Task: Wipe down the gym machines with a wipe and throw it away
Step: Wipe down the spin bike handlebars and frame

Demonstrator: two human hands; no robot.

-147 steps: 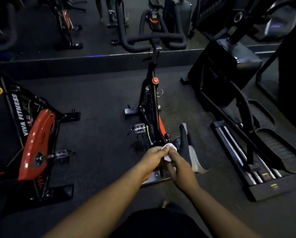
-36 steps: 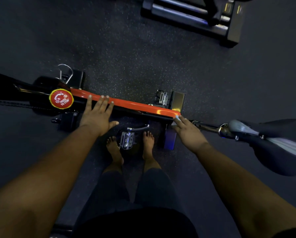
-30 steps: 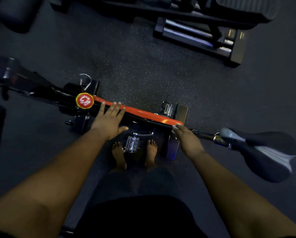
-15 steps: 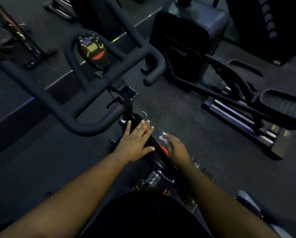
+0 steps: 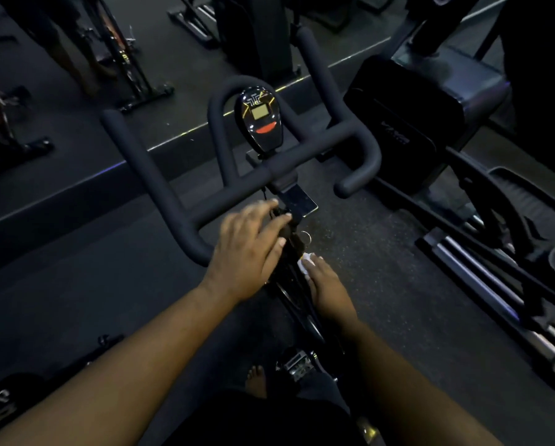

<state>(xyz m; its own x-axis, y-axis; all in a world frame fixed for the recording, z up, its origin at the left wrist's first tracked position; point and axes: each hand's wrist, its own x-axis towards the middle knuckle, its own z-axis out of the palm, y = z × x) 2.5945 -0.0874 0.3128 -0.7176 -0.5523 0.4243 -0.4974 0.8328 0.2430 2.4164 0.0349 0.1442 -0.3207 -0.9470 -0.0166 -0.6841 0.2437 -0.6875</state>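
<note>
I stand over a black spin bike with padded handlebars (image 5: 179,201) and a small console (image 5: 261,120). My left hand (image 5: 250,249) lies flat, fingers straight, on the frame just below the handlebar stem. My right hand (image 5: 326,284) presses a small white wipe (image 5: 306,261) against the frame a little lower and to the right; only the wipe's tip shows beyond my fingers. A metal pedal (image 5: 297,365) and my bare foot (image 5: 256,379) show below my arms.
An elliptical machine (image 5: 430,130) with long foot rails (image 5: 482,268) stands close on the right. A low dark step (image 5: 76,188) crosses the floor behind the bike. More bikes (image 5: 124,59) and someone's legs (image 5: 73,53) are at the far left.
The view has tilted up from the orange frame bar to the handlebars. Both hands have moved up the frame toward the stem, the right one still with the wipe.
</note>
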